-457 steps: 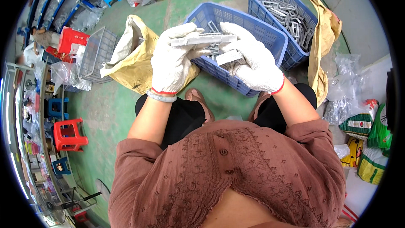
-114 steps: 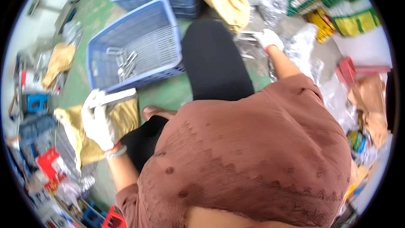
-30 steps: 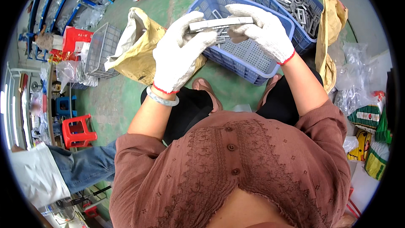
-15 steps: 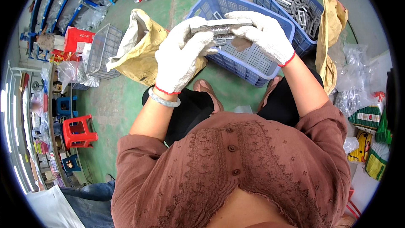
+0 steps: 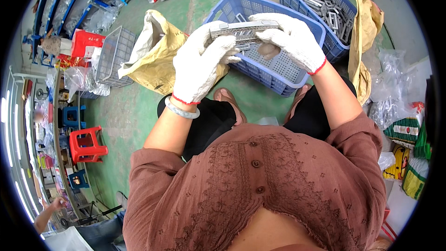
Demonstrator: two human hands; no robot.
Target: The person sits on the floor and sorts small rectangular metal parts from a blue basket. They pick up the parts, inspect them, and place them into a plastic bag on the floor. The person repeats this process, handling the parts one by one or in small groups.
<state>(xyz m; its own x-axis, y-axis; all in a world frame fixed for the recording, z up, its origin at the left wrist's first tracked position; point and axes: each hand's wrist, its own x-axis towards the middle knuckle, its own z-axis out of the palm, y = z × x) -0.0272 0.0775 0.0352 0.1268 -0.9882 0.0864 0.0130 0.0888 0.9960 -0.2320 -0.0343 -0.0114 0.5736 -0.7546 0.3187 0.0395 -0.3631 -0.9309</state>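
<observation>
Green workshop floor (image 5: 139, 111) spreads below the seated person, with a yellow-brown sack (image 5: 155, 60) lying open at the left. Straight ahead sits a blue plastic crate (image 5: 283, 67) with a few metal parts in it; a second blue crate (image 5: 339, 42) beyond holds many more. Above the near crate, both white-gloved hands grip one long grey metal strip (image 5: 241, 29) — the left hand (image 5: 200, 65) closed on its left end, the right hand (image 5: 290, 39) closed on its right.

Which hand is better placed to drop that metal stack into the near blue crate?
Probably the right hand: it grips the metal stack from directly above the near blue crate. The left hand holds the other end, nearer the crate's left edge.
</observation>
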